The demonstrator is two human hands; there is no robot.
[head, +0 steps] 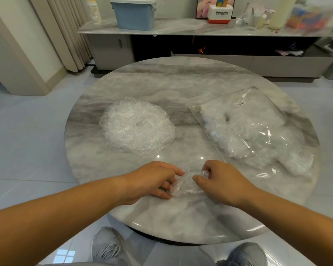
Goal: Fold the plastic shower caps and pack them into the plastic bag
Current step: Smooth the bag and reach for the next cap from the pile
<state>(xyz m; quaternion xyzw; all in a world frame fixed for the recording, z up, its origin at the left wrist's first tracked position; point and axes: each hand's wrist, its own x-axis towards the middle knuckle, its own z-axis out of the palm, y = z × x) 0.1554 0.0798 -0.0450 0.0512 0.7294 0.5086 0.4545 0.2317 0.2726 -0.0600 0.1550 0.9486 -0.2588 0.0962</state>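
Note:
A small, clear, partly folded shower cap (pixel 186 184) lies on the near part of the round marble table (pixel 181 83). My left hand (pixel 154 181) pinches its left end and my right hand (pixel 219 179) pinches its right end, both low on the tabletop. A heap of loose clear shower caps (pixel 136 125) sits at the table's middle left. The clear plastic bag (pixel 248 125) lies flat at the right with several folded caps inside, and some caps spill from its near open end (pixel 296 162).
Beyond the table stands a long low marble cabinet (pixel 200 29) carrying a blue bin (pixel 134 13), stacked paper cups, a white and red Panasonic box and clutter. Curtains hang at the left. My two grey shoes (pixel 108 244) rest on the glossy tiled floor below the table edge.

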